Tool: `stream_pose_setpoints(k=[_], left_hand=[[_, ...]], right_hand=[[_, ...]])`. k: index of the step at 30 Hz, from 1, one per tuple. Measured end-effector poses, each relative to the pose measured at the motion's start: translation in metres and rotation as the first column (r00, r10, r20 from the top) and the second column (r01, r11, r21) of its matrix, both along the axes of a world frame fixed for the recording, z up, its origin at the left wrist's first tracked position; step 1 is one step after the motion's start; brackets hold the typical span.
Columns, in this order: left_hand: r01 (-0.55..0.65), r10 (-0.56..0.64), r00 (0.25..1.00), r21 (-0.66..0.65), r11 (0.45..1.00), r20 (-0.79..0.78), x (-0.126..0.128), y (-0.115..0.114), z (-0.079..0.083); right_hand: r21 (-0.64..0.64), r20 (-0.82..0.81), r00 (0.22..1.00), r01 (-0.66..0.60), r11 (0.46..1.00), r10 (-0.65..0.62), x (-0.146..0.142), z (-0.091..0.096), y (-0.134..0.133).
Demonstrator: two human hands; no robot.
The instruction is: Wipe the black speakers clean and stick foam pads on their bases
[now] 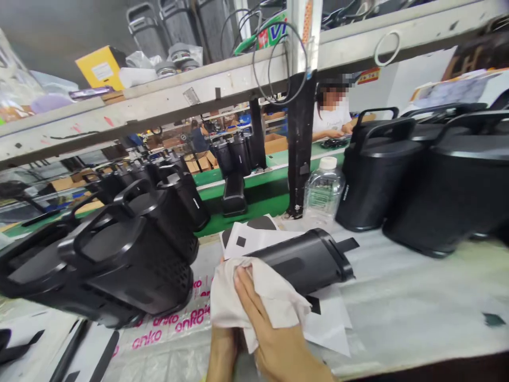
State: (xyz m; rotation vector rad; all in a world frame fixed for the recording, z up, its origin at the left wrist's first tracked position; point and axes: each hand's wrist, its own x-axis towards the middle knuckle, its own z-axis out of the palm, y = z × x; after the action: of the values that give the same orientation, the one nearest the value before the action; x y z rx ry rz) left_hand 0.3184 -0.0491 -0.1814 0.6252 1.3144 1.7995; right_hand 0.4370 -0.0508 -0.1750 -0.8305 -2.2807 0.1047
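Note:
A black casing with a carry handle (306, 260), which looks like a portable speaker, lies on its side on white sheets (330, 323) on the bench. Its near left end is covered by a pale cloth (228, 294). My right hand (274, 339) is on the cloth, fingers together and pressing it against that end. Only the wrist and back part of my left hand (222, 345) show below the cloth. The cloth hides most of its fingers, so what they grip is not visible.
Upright black casings (139, 260) stand close on the left, with more casings (369, 170) on the right. A clear bottle with a white cap (324, 191) is by the dark post (300, 143). A shelf (159, 101) crosses above. Beyond the green conveyor (266, 196) sits a person (332, 116).

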Motion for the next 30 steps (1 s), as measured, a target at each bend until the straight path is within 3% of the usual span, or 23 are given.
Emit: stream_pose_setpoints(k=[2, 4, 7, 9, 12, 17, 20, 22, 24, 28, 30], left_hand=[[0.01, -0.01, 1.0, 0.004, 1.0, -0.001, -0.001, -0.001, 0.001], [0.029, -0.029, 1.0, 0.012, 1.0, 0.009, 0.0, -0.003, 0.005], [0.053, -0.053, 0.998, 0.015, 0.998, -0.014, 0.003, -0.007, 0.01], [0.057, -0.056, 0.997, 0.007, 0.998, -0.058, 0.003, -0.009, 0.011], [0.083, -0.083, 0.991, -0.001, 0.997, -0.102, 0.003, -0.01, 0.007], [0.071, -0.068, 0.982, 0.006, 0.997, -0.178, -0.001, -0.013, 0.001], [0.185, -0.187, 0.932, -0.036, 0.982, -0.312, -0.007, -0.022, 0.006], [0.276, -0.287, 0.858, -0.09, 0.957, -0.426, -0.012, -0.03, 0.012], [0.294, -0.303, 0.738, -0.117, 0.949, -0.603, -0.015, -0.035, 0.022], [0.379, -0.148, 0.299, -0.025, 0.925, -0.943, -0.019, -0.032, 0.037], [0.411, -0.179, 0.201, -0.083, 0.908, -0.963, -0.022, -0.027, 0.037]], right_hand=[[0.021, -0.012, 0.995, 0.096, 0.995, -0.095, 0.017, 0.003, 0.014], [-0.045, -0.054, 0.962, 0.265, 0.963, -0.267, 0.051, 0.009, 0.04], [-0.148, -0.085, 0.845, 0.513, 0.846, -0.527, 0.107, 0.018, 0.083], [-0.212, -0.159, 0.813, 0.527, 0.823, -0.561, 0.135, 0.021, 0.103], [-0.266, -0.217, 0.811, 0.486, 0.833, -0.543, 0.154, 0.02, 0.111], [-0.297, -0.247, 0.791, 0.488, 0.821, -0.559, 0.152, 0.016, 0.097], [-0.336, -0.285, 0.774, 0.472, 0.815, -0.565, 0.151, 0.011, 0.09], [-0.379, -0.331, 0.739, 0.465, 0.8, -0.587, 0.155, 0.007, 0.087], [-0.441, -0.338, 0.703, 0.469, 0.765, -0.626, 0.161, 0.003, 0.084], [-0.552, -0.287, 0.609, 0.526, 0.647, -0.739, 0.169, 0.006, 0.077], [-0.522, -0.296, 0.59, 0.559, 0.644, -0.751, 0.163, 0.012, 0.075]])
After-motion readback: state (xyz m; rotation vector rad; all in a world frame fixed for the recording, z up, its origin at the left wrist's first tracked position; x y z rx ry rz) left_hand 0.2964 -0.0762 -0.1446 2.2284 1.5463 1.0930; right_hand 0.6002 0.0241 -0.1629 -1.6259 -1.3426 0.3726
